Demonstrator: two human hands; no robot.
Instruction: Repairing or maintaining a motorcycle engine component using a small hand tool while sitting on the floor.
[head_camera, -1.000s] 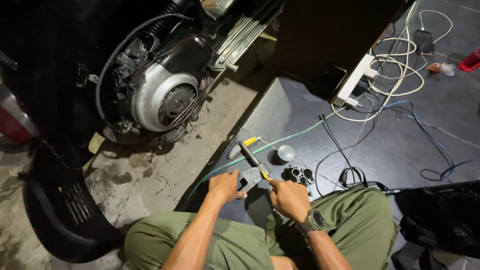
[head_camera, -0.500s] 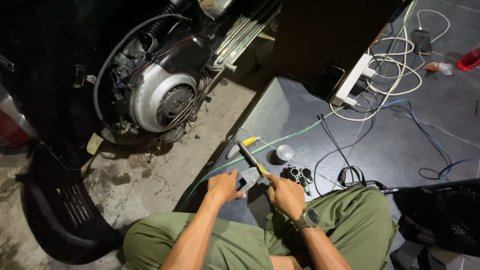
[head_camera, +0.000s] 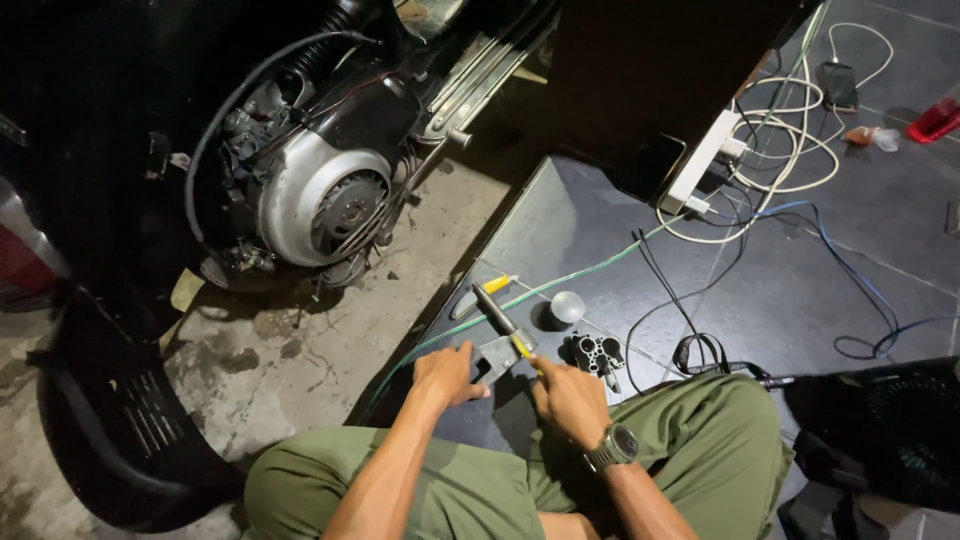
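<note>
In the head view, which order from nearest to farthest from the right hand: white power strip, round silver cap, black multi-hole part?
From the right hand:
1. Black multi-hole part, just right of it.
2. Round silver cap, directly beyond.
3. White power strip, far off among cables.

The right hand (head_camera: 568, 398) covers the near end of the black and yellow tool (head_camera: 500, 320), so its grip is hidden. The left hand (head_camera: 447, 375) hides part of the small grey metal piece (head_camera: 497, 355). The dark scooter body (head_camera: 120, 150) at far left is cut off. The red thing (head_camera: 937, 120) at far right is cut off too.
</note>
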